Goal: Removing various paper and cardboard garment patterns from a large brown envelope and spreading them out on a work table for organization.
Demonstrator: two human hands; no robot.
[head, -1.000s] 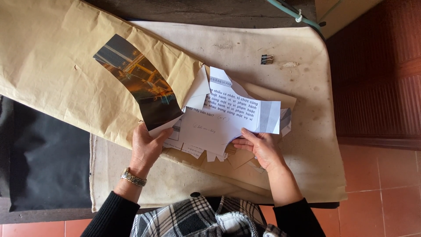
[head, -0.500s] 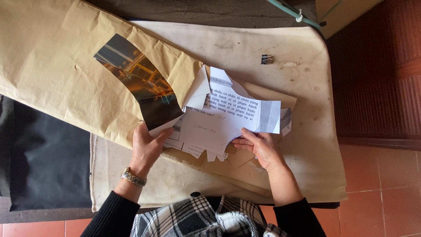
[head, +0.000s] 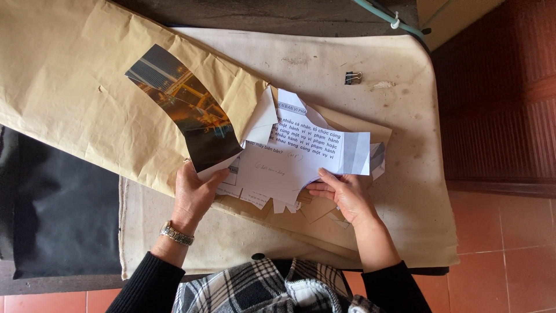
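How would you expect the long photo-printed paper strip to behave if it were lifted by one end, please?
The photo strip looks thin and curved, so it would probably flop and bend. It seems light, likely sliding easily over the brown paper. The left hand pins its lower end; it would likely crease or tear if tugged.

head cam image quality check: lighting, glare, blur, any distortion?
Head view: soft, even daylight, only faint shadows under the left hand and right hand; no glare on the white paper cutouts or the glossy photo strip; focus sharp across the brown paper and binder clip, no motion blur; black cloth is underexposed, detail lost; no obvious lens distortion.
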